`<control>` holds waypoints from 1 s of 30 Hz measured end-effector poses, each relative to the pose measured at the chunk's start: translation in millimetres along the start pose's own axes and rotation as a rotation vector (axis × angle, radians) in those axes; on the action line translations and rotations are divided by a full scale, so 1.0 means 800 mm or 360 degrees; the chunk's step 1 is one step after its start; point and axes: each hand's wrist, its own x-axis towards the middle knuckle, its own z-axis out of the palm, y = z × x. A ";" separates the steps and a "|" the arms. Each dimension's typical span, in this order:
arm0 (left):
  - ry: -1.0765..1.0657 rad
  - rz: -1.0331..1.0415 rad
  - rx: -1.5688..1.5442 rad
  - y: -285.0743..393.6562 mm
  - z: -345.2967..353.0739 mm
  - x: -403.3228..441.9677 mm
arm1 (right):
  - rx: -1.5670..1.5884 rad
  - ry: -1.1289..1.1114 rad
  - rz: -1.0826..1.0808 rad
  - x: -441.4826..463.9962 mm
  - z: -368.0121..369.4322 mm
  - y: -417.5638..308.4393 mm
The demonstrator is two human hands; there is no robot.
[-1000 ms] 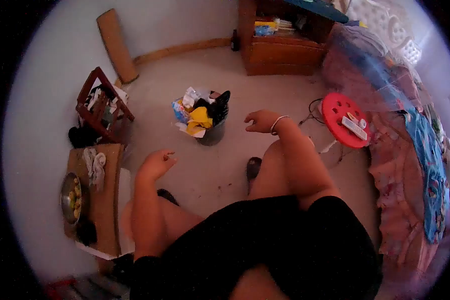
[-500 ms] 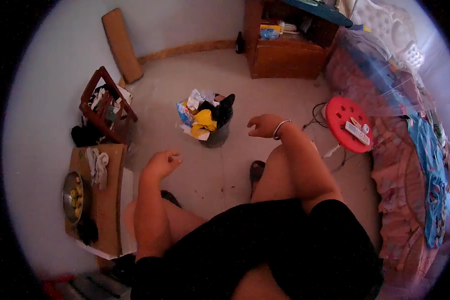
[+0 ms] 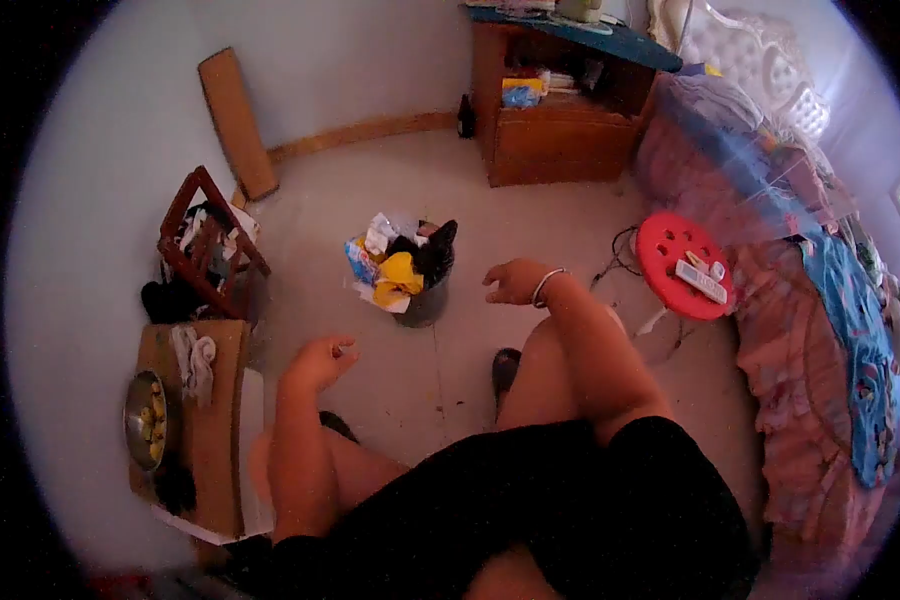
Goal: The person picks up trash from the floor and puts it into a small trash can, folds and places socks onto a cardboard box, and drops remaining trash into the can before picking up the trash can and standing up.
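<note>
My left hand [image 3: 320, 362] hangs over my left leg, its fingers loosely curled and apart, with nothing in it. Above my right knee, my right hand [image 3: 516, 281], with a bracelet [image 3: 542, 287] on the wrist, is held out with its fingers apart and nothing in them. Between and beyond both hands stands a dark bin [image 3: 425, 307] heaped with rubbish, including a yellow bag [image 3: 398, 277] and a black bag [image 3: 438, 250]. Neither hand touches it.
At the left are a board-topped box [image 3: 210, 440] with a metal bowl [image 3: 146, 420] of yellow items, and a wooden rack [image 3: 210, 245]. A red stool [image 3: 670, 245] holds a remote [image 3: 701, 281]. A cabinet [image 3: 560, 145] stands behind; a bed [image 3: 795, 370] lines the right.
The camera view has tilted up slightly, so the room appears lower in the frame and more of the cabinet top shows. Both hands keep nearly the same pose.
</note>
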 end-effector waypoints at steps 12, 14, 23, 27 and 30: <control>-0.0016 0.0022 0.0029 0.006 -0.004 -0.006 | 0.0100 0.0010 -0.0025 0.001 0.006 0.007; -0.0011 0.0068 0.0090 0.005 -0.004 -0.006 | 0.0000 0.0023 -0.0080 0.001 0.007 0.008; 0.0096 0.0089 0.0066 -0.004 0.004 -0.001 | 0.0091 0.0043 -0.0055 0.000 0.008 0.006; 0.0081 0.0178 0.0019 -0.015 0.005 0.002 | 0.0085 -0.0057 0.0050 -0.007 -0.002 -0.004; 0.0103 0.0218 -0.0052 -0.017 0.009 -0.001 | 0.0062 -0.0027 -0.0028 -0.007 0.001 -0.002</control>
